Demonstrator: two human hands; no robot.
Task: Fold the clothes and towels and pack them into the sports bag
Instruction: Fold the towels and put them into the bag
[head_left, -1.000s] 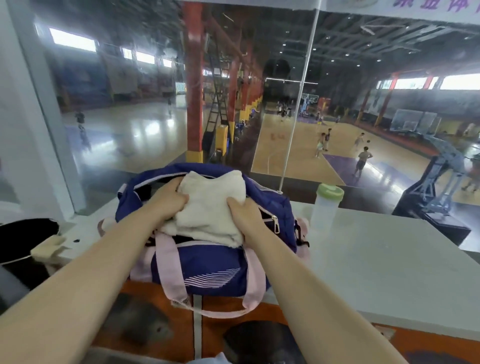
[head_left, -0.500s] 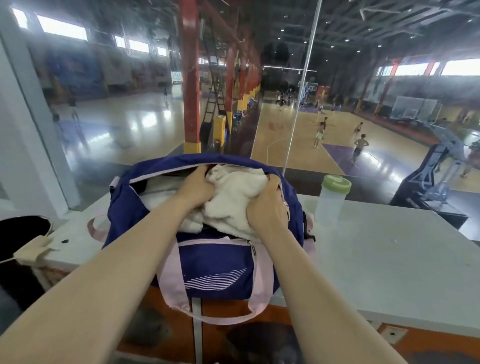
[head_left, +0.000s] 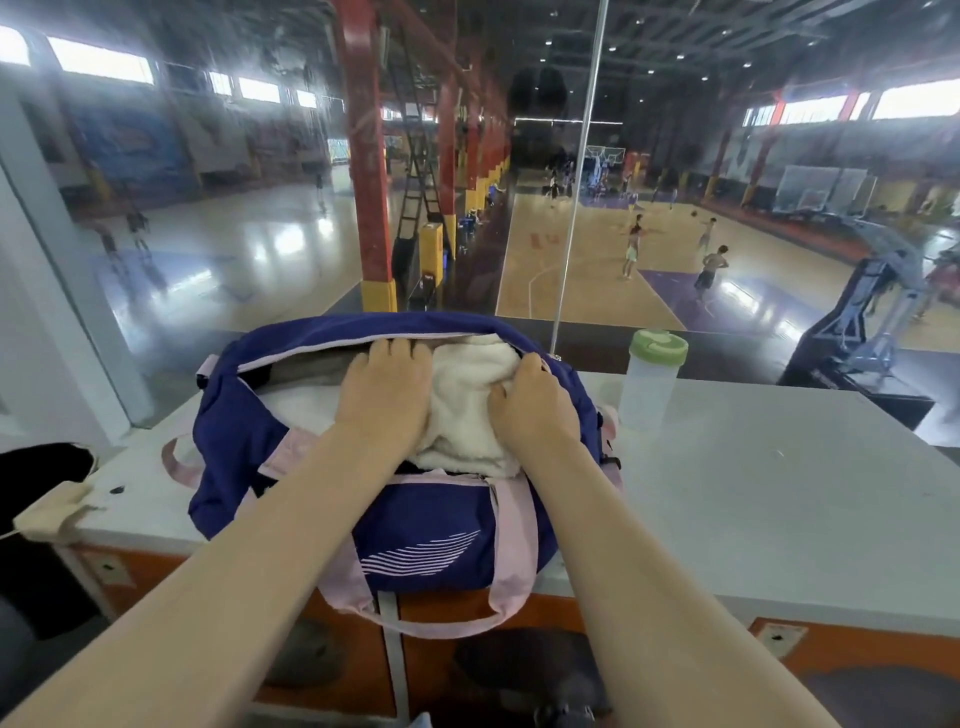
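Note:
A navy sports bag (head_left: 431, 540) with pink straps sits unzipped on the white counter (head_left: 753, 499). A folded cream towel (head_left: 467, 405) lies in its open top, partly down inside. My left hand (head_left: 387, 397) presses flat on the towel's left side, fingers straight toward the far zipper edge. My right hand (head_left: 530, 402) grips the towel's right side, fingers curled over the fluffy edge near the bag's right end. Some white fabric (head_left: 296, 405) shows inside the bag at the left.
A clear bottle with a green lid (head_left: 652, 384) stands just right of the bag. A glass wall runs behind the counter, with a sports hall below. A black item (head_left: 41, 467) and a beige object (head_left: 52, 514) lie at the counter's left end.
The towel has gone lower into the bag. My left hand went from gripping it to lying flat on top, and both hands moved forward and down.

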